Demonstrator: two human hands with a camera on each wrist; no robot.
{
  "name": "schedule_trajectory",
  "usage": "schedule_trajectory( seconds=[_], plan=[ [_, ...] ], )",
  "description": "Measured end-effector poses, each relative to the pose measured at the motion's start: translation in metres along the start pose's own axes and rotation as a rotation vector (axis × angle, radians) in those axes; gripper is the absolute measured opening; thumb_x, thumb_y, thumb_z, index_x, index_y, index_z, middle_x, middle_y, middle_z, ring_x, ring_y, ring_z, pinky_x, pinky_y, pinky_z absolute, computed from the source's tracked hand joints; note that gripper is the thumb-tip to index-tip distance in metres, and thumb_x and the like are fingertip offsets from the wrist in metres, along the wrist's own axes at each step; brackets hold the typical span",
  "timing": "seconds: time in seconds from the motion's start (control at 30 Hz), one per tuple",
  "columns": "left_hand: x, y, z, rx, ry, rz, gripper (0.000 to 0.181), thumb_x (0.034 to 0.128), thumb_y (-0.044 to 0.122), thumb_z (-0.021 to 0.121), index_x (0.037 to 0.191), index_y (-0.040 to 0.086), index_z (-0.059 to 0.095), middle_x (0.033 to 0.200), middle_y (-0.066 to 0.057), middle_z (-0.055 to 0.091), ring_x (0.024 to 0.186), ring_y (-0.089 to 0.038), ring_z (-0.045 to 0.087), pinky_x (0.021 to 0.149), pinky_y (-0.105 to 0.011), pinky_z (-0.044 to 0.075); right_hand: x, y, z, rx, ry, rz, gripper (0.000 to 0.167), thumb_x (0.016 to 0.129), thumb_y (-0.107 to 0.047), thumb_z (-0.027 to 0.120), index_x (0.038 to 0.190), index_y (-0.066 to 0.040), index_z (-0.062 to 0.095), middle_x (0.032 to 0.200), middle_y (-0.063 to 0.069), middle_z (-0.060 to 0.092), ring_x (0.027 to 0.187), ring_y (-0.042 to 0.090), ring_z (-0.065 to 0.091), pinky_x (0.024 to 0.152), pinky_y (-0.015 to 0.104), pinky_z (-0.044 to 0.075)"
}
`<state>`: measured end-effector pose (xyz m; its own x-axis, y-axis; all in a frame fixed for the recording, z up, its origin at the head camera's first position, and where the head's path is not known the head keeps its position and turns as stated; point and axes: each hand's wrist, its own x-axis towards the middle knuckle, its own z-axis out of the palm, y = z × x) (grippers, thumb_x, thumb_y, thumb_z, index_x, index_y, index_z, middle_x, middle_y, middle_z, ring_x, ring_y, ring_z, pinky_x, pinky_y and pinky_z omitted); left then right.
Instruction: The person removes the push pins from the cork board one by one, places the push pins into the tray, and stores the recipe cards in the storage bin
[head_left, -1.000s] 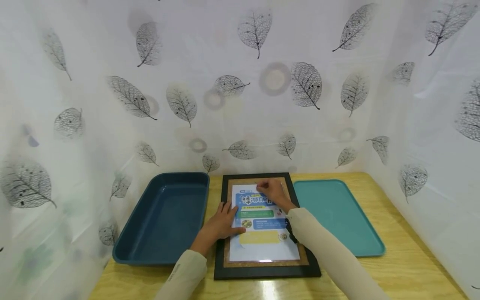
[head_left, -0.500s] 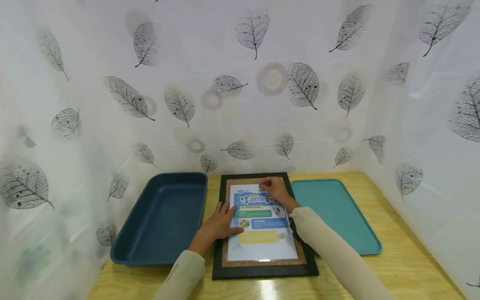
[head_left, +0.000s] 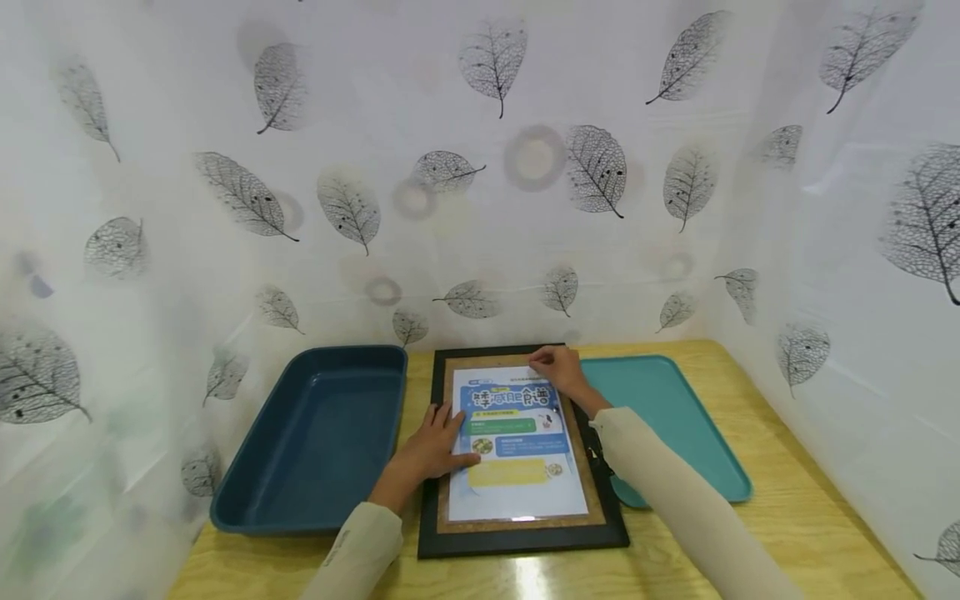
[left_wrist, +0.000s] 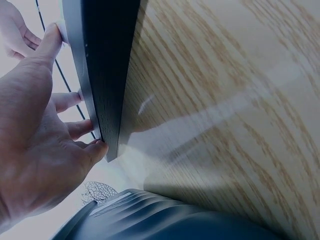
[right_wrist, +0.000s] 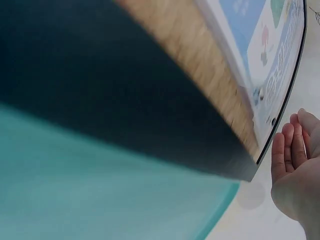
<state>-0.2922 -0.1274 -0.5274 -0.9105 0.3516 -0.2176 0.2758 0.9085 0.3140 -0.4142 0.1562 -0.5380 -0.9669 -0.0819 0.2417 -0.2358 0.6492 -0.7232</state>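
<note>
A printed sheet [head_left: 517, 500] with blue, green and yellow blocks lies on a cork board [head_left: 592, 467] inside a black frame [head_left: 525, 542]. My left hand [head_left: 427, 446] spreads over the frame's left side, fingertips and thumb reaching the sheet's left edge; in the left wrist view this hand [left_wrist: 37, 120] rests along the black frame [left_wrist: 107, 65]. At the sheet's top edge, right of its middle, is my right hand [head_left: 561, 372], thumb and fingertips close together. Whether anything small is between them cannot be told, also in the right wrist view, where this hand [right_wrist: 300, 160] stands beyond the sheet [right_wrist: 240, 35].
On the left stands a deep dark blue bin [head_left: 322, 450], also in the left wrist view [left_wrist: 175, 220]. A flat teal tray [head_left: 675, 417] lies to the right, next to the frame and partly behind my right sleeve. A leaf-patterned curtain [head_left: 480, 233] hangs behind the wooden table [head_left: 795, 517].
My right hand has moved rightward along the sheet's top edge, uncovering more of the printed title. My left hand stays at the sheet's left edge. The head view has shifted slightly.
</note>
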Motion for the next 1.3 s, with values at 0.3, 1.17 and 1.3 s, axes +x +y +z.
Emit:
schedule_trajectory(
  seconds=[0.3,1.17,1.3],
  plan=[
    [0.004,-0.005,0.005,0.014,0.008,0.012,0.095,0.0929,0.065,0.067,0.164,0.012,0.032,0.171,-0.02,0.018,0.157,-0.046,0.011,0.12,-0.061,0.029,0.001,0.018,-0.023,-0.038,0.022,-0.071,0.011,0.095,-0.007,0.076,0.101,0.002,0.079,0.097,0.017,0.077,0.09,0.033,0.074,0.079,0.045,0.06],
    [0.001,-0.006,0.005,0.01,0.021,0.032,0.095,0.0932,0.065,0.067,0.164,0.011,0.033,0.171,-0.02,0.019,0.156,-0.047,0.012,0.119,-0.062,0.03,-0.014,0.045,-0.062,-0.115,0.035,0.005,0.015,0.095,-0.006,0.074,0.101,0.008,0.076,0.097,0.022,0.077,0.091,0.037,0.074,0.083,0.049,0.059],
    [0.002,-0.006,0.005,0.007,0.02,0.03,0.095,0.0933,0.065,0.067,0.164,0.011,0.032,0.171,-0.02,0.018,0.157,-0.047,0.011,0.119,-0.062,0.03,-0.017,0.05,-0.065,-0.123,0.011,0.027,0.015,0.095,-0.006,0.074,0.101,0.007,0.077,0.097,0.02,0.077,0.09,0.036,0.074,0.082,0.048,0.059]
  ],
)
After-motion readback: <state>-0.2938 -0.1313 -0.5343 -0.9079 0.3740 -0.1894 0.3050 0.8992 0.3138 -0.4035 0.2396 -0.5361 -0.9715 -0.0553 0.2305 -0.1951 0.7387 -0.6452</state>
